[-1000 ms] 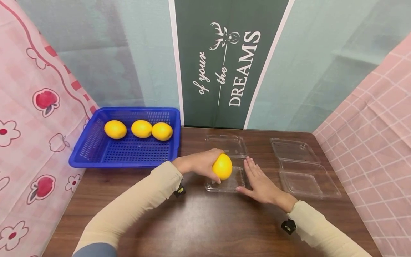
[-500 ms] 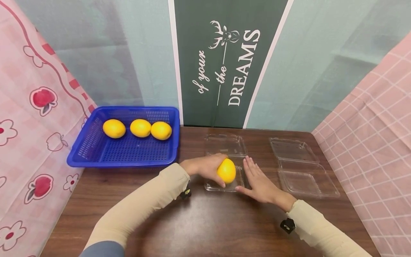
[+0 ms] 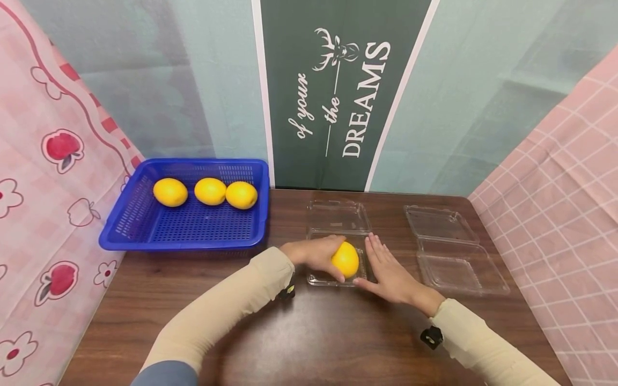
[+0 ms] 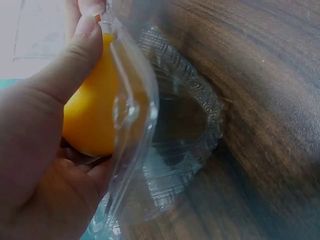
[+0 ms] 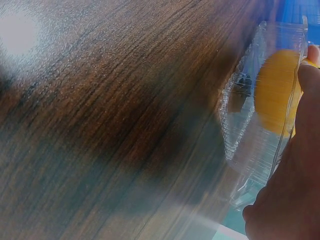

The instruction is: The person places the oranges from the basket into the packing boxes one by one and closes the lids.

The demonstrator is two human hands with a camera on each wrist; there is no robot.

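Left hand (image 3: 314, 253) grips the lemon (image 3: 345, 259), fingers curled around it, inside the clear clamshell tray (image 3: 338, 276) at bench centre. Right hand (image 3: 388, 271), fingers straight, presses the tray's three-o'clock edge. Blue basket (image 3: 145, 238) sits at ten o'clock.

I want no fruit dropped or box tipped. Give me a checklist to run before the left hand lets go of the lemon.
1. Left hand grips the lemon with curled fingers: ok.
2. Lemon inside the near clear box, below its rim: ok in the wrist views.
3. Lemon resting on the box floor: cannot tell.
4. Right hand laid flat against the box's right side to steady it: ok.
5. Box lid folded open behind, out of the way: ok.
6. Second clear box open and apart on the table; three lemons left in the blue basket: ok.
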